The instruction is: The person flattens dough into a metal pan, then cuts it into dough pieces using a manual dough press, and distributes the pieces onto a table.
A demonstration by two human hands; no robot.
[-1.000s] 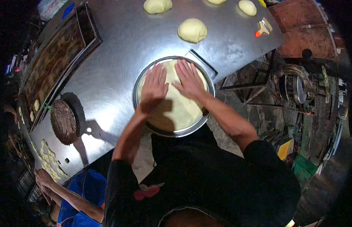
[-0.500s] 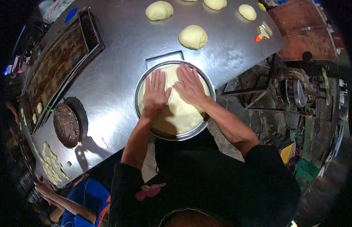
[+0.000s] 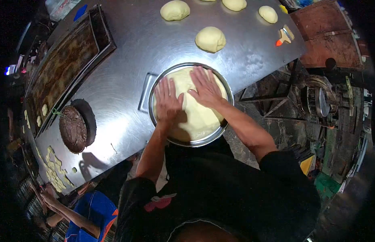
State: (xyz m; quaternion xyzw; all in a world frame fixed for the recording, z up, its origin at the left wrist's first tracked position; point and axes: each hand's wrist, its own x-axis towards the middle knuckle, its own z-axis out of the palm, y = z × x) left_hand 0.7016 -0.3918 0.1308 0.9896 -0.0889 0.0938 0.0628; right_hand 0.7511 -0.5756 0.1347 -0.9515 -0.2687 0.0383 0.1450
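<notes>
A round metal pan (image 3: 226, 128) with a square wire handle stands at the near edge of the steel table. Pale dough (image 3: 197, 117) is spread flat across it. My left hand (image 3: 168, 103) lies flat on the dough's left part, fingers pointing away from me. On the upper right part rests my right hand (image 3: 206, 88), palm down with the fingers extended. Both hands are open and press against the dough without gripping it. A dough ball (image 3: 210, 39) sits on the table just beyond the pan.
More dough balls (image 3: 175, 10) line the far side, near a pastry brush (image 3: 284, 36). To the left are a large dark baking tray (image 3: 66, 60), a bowl of brown paste (image 3: 73, 129) and small dough pieces (image 3: 55, 171). A co-worker's arm (image 3: 70, 213) is at lower left.
The pan has turned anticlockwise, so its wire handle has swung from the far side round to the left. Both hands remain flat on the dough. The whole view has shifted slightly.
</notes>
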